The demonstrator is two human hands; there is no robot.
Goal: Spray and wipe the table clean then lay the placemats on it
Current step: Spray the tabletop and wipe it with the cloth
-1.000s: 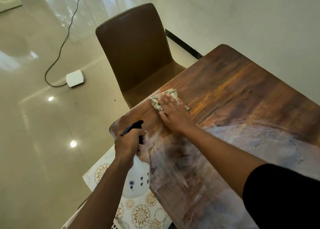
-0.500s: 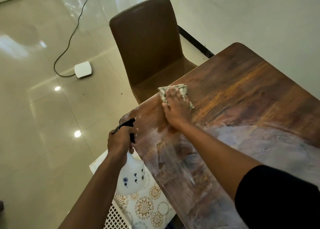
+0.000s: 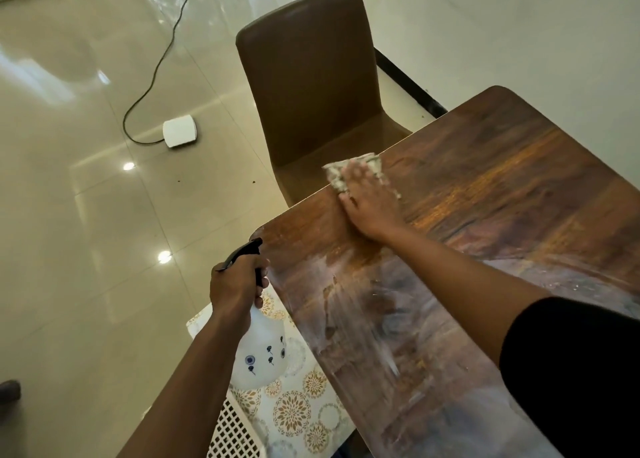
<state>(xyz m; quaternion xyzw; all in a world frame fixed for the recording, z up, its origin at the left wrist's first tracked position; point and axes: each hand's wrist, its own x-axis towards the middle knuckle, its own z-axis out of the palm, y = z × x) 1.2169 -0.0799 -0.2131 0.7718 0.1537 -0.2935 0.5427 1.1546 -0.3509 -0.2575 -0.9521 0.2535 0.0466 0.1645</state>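
Glossy cream floor tiles (image 3: 69, 249) mirror bright ceiling lights. A brown chair (image 3: 311, 87) stands just beyond the fingertips, backed by a pale wall (image 3: 502, 24) with dark skirting (image 3: 408, 83). Far left of the fingers, a cable (image 3: 152, 76) runs to a white box (image 3: 180, 132).

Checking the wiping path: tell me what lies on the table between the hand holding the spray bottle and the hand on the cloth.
Head view: only bare table top, from the left hand gripping the spray bottle to the right hand pressing the cloth.
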